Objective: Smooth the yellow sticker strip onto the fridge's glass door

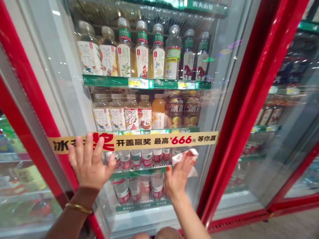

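A big red fridge (254, 99) stands in front, with a tall glass door (213, 109). Behind the glass, green-edged shelves (107, 80) hold rows of drinks. A long yellow strip (139, 142) goes across the door. The left hand (91, 166) is flat over the strip's left part, fingers spread apart. The right hand (178, 179) is lower than the strip's right end, fingers straight and close together. A white cloth (177, 158) is under those fingers, at the door; I cannot tell if they grip it. A gold bangle (79, 208) circles the left wrist.
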`<action>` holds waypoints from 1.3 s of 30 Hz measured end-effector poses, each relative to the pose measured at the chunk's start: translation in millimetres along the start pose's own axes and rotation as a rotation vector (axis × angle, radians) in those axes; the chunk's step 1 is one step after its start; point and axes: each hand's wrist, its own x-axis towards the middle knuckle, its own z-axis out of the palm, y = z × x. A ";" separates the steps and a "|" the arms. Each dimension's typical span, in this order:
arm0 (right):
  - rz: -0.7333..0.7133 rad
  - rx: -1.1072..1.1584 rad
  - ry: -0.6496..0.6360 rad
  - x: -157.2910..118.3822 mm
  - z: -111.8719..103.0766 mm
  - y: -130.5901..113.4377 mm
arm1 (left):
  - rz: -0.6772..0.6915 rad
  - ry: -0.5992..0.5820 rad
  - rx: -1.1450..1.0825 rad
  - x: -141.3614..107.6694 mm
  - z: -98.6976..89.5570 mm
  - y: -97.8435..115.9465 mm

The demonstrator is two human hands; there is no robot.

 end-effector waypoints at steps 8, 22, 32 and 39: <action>0.021 0.040 0.077 -19.7 -12.8 31.6 | 0.012 0.025 0.022 -3.5 1.3 -2.2; 0.093 0.033 0.027 -70.5 -3.9 37.8 | -0.004 0.011 -0.011 -2.5 -2.2 2.2; -0.347 0.189 -0.154 -115.4 15.2 -0.8 | 0.021 0.024 -0.003 -2.4 -0.8 -0.9; 0.261 0.063 -0.014 -76.2 9.3 18.1 | -0.017 0.026 -0.023 -2.3 -0.3 2.3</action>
